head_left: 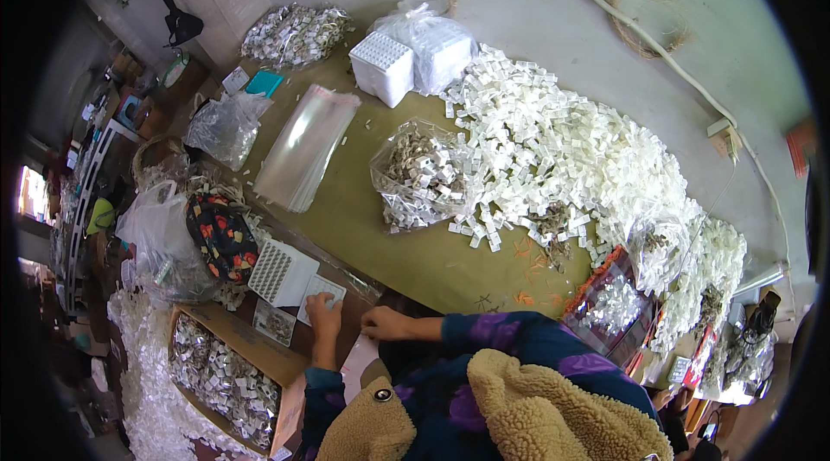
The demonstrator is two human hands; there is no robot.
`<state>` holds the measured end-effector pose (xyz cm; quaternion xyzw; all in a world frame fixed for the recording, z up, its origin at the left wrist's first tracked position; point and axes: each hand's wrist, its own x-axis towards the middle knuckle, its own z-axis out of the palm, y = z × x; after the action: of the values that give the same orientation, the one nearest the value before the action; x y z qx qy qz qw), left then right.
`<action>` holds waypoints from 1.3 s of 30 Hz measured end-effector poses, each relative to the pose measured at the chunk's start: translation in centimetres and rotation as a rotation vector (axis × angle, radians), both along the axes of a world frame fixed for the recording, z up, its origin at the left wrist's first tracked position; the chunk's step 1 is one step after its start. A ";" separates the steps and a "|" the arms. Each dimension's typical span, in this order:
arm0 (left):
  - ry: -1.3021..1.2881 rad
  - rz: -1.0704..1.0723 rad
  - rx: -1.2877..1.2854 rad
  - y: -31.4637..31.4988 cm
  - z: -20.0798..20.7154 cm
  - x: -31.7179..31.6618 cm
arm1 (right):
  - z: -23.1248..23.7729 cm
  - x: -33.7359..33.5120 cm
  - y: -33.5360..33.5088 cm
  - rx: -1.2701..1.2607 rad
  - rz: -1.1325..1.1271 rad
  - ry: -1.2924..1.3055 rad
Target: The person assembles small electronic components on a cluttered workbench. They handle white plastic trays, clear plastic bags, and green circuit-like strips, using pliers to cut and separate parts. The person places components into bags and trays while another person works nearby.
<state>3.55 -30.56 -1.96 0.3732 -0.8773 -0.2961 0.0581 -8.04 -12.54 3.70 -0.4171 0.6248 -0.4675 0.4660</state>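
My left hand [324, 319] is over the near edge of a flat white tray with rows of holes [329, 291]. Its fingertips are drawn together there, and whatever they pinch is too small to make out. To its right, my right hand [386, 324] is curled closed by the table edge, the inside of its grip hidden. Beyond the flat tray a deeper white block with rows of holes [284, 273] stands tilted. A small clear box of tiny dark pieces [274, 323] sits just left of my left hand.
A cardboard box [290, 405] full of small silvery packets stands at the lower left. White plastic pieces [571, 141] are heaped across the table's right side. Clear bags [309, 150] lie flat on the green tabletop [380, 245], near an open bag of pieces [419, 171].
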 end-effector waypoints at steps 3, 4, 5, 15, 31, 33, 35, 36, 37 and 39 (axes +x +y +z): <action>0.202 0.026 0.372 0.8 2.8 -4.2 | 6.9 -4.2 5.9 -0.355 -0.404 0.118; 0.255 0.080 0.583 1.4 4.1 -6.3 | 8.6 -7.6 7.4 -0.421 -0.493 0.393; 0.332 0.048 0.722 1.9 5.6 -8.7 | 10.0 -11.5 8.5 -0.434 -0.672 0.589; 0.429 0.390 1.395 7.6 13.3 -29.0 | 4.9 -34.6 3.7 0.082 -0.905 -0.185; 0.769 0.278 1.117 10.8 16.1 -24.0 | 10.1 -28.3 3.7 -0.039 -0.658 0.260; 0.827 0.157 1.161 11.8 19.0 -23.3 | 12.8 -26.1 6.3 -0.260 -0.691 0.173; 0.794 0.057 1.189 13.0 22.5 -22.2 | 15.8 -23.8 9.4 -0.294 -0.741 0.048; 0.755 -0.008 1.200 13.5 24.3 -21.4 | 17.1 -22.7 11.6 -0.294 -0.773 0.021; 0.722 -0.078 1.211 14.0 25.9 -20.5 | 18.2 -21.5 14.3 -0.340 -0.787 -0.005; 0.623 -0.177 1.331 14.8 27.7 -18.9 | 19.5 -18.7 19.7 -0.280 -0.808 0.026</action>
<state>-15.35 -15.73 25.76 0.1560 -0.4819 -0.8612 0.0417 -26.71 7.17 23.24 -0.2039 0.6744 -0.6874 0.1764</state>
